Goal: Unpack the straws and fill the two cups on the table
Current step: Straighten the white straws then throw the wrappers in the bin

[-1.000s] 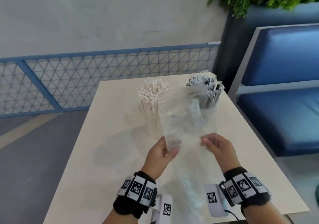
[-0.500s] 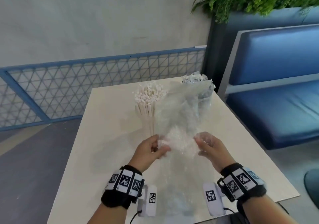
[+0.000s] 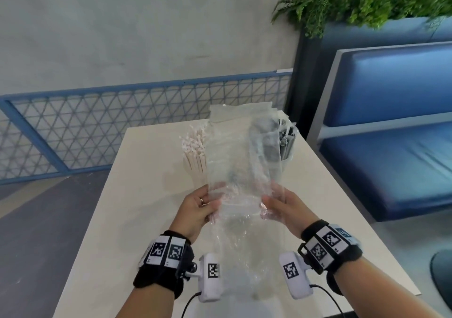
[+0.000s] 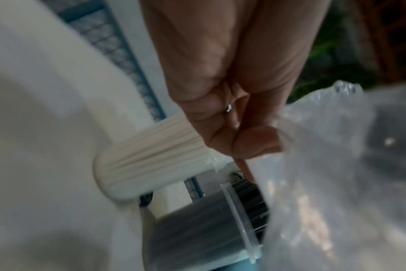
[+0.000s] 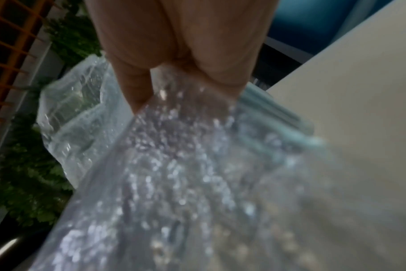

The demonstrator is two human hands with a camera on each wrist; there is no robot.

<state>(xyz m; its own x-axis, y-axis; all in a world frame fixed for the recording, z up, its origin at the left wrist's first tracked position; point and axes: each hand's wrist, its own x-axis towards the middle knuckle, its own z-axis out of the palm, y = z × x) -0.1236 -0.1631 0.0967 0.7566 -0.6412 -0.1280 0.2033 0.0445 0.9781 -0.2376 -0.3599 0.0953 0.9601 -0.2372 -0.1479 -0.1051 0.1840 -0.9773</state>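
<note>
Empty bags up, both cups look full

Left hand (image 3: 195, 210) and right hand (image 3: 285, 207) each pinch a side of the clear plastic bags (image 3: 241, 161), fingers clamped on the film, held above the table (image 3: 146, 195) in front of the cups. Film looks light, floppy and slippery, so I'd pinch near the edges.
</note>
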